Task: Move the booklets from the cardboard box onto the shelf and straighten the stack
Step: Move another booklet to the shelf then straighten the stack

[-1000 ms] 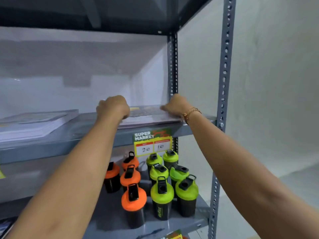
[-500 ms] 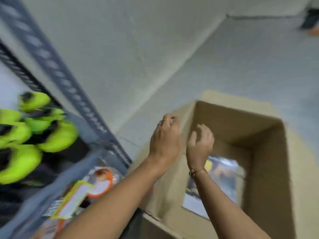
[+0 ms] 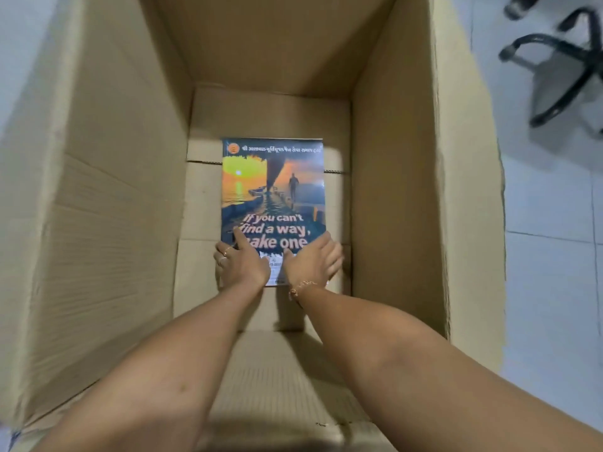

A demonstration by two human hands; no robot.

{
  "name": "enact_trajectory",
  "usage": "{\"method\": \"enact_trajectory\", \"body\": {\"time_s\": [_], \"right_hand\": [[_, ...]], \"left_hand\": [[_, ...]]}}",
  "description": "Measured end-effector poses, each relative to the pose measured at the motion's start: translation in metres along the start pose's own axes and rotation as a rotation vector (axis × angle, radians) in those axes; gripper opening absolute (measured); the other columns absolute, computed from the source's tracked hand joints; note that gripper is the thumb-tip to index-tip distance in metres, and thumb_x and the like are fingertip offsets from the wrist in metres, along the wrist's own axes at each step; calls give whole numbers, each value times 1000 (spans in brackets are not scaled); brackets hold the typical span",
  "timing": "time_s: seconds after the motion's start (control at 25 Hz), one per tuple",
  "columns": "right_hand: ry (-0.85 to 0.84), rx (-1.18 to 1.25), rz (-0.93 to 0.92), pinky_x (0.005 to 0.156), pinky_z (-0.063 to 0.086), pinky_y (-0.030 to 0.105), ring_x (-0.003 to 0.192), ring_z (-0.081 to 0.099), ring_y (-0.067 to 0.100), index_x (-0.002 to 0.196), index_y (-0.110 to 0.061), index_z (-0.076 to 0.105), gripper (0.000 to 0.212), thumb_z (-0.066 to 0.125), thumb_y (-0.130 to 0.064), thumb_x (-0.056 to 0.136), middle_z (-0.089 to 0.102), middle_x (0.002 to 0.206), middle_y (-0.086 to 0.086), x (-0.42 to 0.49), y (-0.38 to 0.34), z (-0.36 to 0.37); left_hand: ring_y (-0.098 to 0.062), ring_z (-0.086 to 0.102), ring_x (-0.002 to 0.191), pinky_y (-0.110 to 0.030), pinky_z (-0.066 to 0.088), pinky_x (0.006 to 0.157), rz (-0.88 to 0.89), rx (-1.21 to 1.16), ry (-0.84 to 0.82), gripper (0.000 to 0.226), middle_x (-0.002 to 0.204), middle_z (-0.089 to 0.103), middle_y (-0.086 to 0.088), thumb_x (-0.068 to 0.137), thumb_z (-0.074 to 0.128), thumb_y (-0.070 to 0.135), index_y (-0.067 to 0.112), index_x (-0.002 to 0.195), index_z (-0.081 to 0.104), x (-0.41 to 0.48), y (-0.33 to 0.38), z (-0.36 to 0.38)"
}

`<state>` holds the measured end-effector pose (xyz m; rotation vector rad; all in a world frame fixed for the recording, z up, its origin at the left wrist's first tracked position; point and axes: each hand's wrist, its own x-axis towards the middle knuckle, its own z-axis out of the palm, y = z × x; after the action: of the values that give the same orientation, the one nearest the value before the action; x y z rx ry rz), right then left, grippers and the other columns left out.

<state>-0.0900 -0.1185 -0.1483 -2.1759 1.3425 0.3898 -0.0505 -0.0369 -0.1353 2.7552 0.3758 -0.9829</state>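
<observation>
A tall open cardboard box (image 3: 98,197) fills the view from above. On its floor lies a booklet (image 3: 273,190) with a sunset cover and the words "If you can't find a way, make one"; whether more lie under it I cannot tell. Both arms reach down inside. My left hand (image 3: 239,261) rests on the booklet's near left corner, thumb on the cover and fingers curled at its edge. My right hand (image 3: 313,259) is at the near right corner with fingers spread along the edge. The booklet still lies flat. The shelf is out of view.
The box walls rise steeply on all sides around my arms. Outside the box to the right is a pale tiled floor (image 3: 551,288), with the black star base of an office chair (image 3: 561,66) at the upper right.
One second ago both hands pressed on a stack on the shelf. The view then swung down to the box, and both hands have now gone to the bottom onto the booklet.
</observation>
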Motion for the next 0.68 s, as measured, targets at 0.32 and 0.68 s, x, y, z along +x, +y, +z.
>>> {"method": "enact_trajectory", "body": {"time_s": [0.32,0.68], "right_hand": [[141,177,-121,104,30,36,122,38,31,139,-9,27,72,60,-1,75,38,134,14,-22,-23,-43],[453,930,-673,106,35,36,119,44,34,131,6,42,61,68,2,76,44,123,29,-182,-124,-182]], "left_hand": [[-40,23,134,-46,35,106,30,-85,39,85,147,19,-24,82,65,15,12,146,10,-15,9,-64],[-36,36,121,-36,32,105,305,-180,719,76,134,34,-19,82,49,-2,10,148,13,-206,-49,-273]]}}
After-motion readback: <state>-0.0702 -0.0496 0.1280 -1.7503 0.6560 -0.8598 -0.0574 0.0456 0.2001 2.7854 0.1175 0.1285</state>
